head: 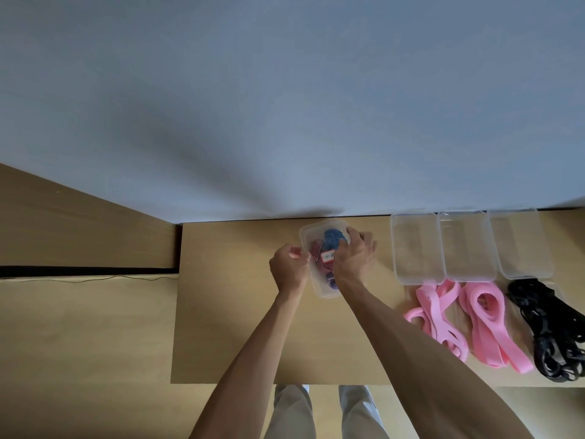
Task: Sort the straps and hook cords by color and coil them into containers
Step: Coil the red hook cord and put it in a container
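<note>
A clear plastic container (pixel 319 267) stands near the far edge of the wooden table (pixel 228 312), close to the grey wall (pixel 285 106), and holds a blue coiled cord (pixel 333 237), red striped pieces (pixel 316 250) and a white label (pixel 328 256). The left hand (pixel 289 269) sits at the container's left rim with its fingers curled, thumb and forefinger pinched at the rim; what they pinch is too small to tell. The right hand (pixel 354 253) lies over the container's right side, fingers curled down onto the blue cord and the rim. Bare tabletop stretches to the left and toward the near edge, below both forearms. To the right, three empty clear containers (pixel 468 245) stand side by side along the far edge, touching or nearly so. In front of them lie two heaps of pink straps (pixel 484 324) and, near the picture's right border, a heap of black hook cords (pixel 550 337), partly cut off. The right forearm hides part of the table beside the pink straps.
</note>
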